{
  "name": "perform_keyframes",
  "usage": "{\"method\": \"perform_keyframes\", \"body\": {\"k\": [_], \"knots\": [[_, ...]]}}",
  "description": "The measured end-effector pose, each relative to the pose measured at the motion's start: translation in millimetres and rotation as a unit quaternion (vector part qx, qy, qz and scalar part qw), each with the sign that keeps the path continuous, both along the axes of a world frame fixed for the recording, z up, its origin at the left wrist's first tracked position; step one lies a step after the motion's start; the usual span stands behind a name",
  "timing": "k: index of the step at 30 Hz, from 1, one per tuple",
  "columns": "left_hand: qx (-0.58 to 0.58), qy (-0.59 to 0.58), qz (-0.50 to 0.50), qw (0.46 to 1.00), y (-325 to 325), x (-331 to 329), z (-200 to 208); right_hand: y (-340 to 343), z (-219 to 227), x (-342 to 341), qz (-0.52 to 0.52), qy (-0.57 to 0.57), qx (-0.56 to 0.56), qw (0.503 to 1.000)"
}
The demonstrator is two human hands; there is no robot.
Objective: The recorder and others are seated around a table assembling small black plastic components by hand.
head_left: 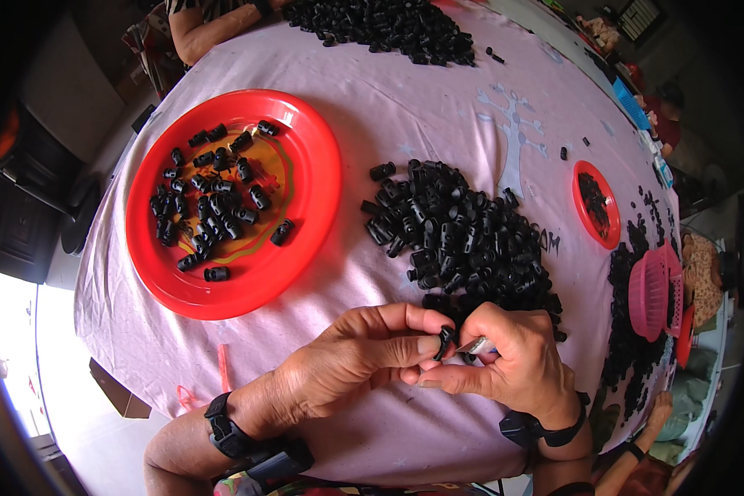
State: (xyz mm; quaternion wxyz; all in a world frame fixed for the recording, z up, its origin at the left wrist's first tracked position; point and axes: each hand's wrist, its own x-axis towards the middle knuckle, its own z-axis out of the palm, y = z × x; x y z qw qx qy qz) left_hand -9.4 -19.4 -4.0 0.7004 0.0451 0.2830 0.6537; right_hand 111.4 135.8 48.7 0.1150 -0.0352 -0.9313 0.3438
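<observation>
My left hand (347,364) pinches a small black plastic part (445,337) between thumb and forefinger at the near edge of the table. My right hand (512,360) meets it from the right and grips a small silvery metal tool (477,345) whose tip points at the part. Just beyond both hands lies a heap of the same black parts (463,236) on the pink cloth (388,99). To the left stands a large red plate (306,215) holding several black parts (211,207).
A second heap of black parts (388,25) lies at the far edge beside another person's arm (211,29). At the right are a small red plate (608,236) with parts, a pink basket (653,293), more loose parts, and another person's hand (660,407).
</observation>
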Motion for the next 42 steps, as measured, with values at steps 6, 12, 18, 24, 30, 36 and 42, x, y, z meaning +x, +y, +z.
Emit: {"method": "perform_keyframes", "body": {"k": [6,12,18,24,30,36,42], "knots": [[-0.007,0.014,-0.004,1.000,3.8,3.1,-1.3,3.1,-3.8,2.6,0.000,0.001,0.046,0.999],[-0.004,0.026,-0.005,1.000,2.3,2.8,-2.5,1.8,-5.2,1.1,0.001,-0.002,0.043,0.999],[-0.004,0.026,-0.007,1.000,2.3,3.5,-3.2,1.5,-5.7,1.5,0.001,0.005,0.046,0.999],[-0.008,0.010,-0.012,1.000,2.2,1.3,0.3,1.9,-6.5,1.7,-0.002,-0.006,0.042,0.999],[-0.009,0.013,-0.012,1.000,1.9,1.5,-0.1,1.5,-5.8,1.5,-0.002,-0.003,0.042,0.999],[-0.021,0.022,-0.010,0.999,1.8,2.5,0.1,2.1,-5.4,1.6,0.004,-0.004,0.063,0.998],[-0.019,0.027,-0.004,0.999,1.2,2.9,1.3,0.5,-3.8,0.1,0.006,0.000,0.087,0.996]]}}
